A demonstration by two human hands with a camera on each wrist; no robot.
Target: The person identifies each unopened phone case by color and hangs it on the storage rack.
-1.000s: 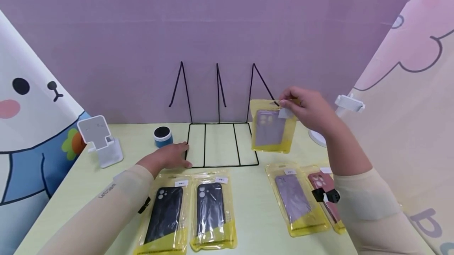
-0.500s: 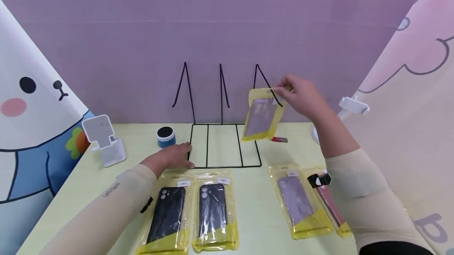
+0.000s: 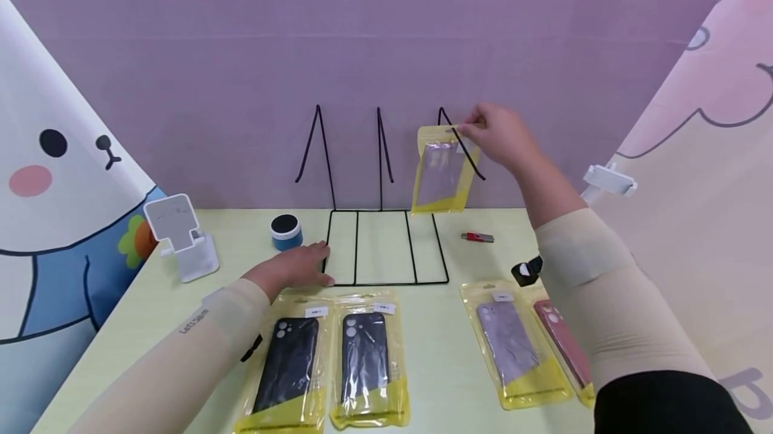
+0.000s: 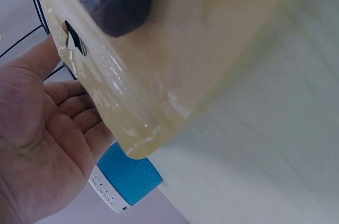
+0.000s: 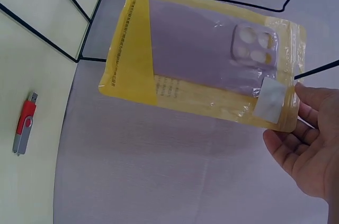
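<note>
My right hand (image 3: 498, 135) pinches the top edge of a yellow-edged clear bag (image 3: 437, 176) that holds a purple phone case (image 5: 196, 44). The bag hangs high on the right prong (image 3: 474, 164) of a black wire display rack (image 3: 386, 284), and the prong comes out through its top, in front of it. At the rack's left side rests my left hand (image 3: 296, 266), fingers and thumb spread against the base wire. In the left wrist view its palm faces the camera, with part of a bagged dark case (image 4: 127, 1) across the fingertips.
Two bagged dark phone cases (image 3: 286, 363) lie front left. A bagged purple case (image 3: 507, 343) and a bagged pink case (image 3: 564, 340) lie front right. Around the rack stand a blue jar (image 3: 286, 236), a white phone stand (image 3: 184, 239) and a red USB stick (image 3: 477, 237).
The right hand has lifted the bag up and leftward onto the right prong, then slid it back along the wire. The USB stick has come into sight. The left hand stays at the rack.
</note>
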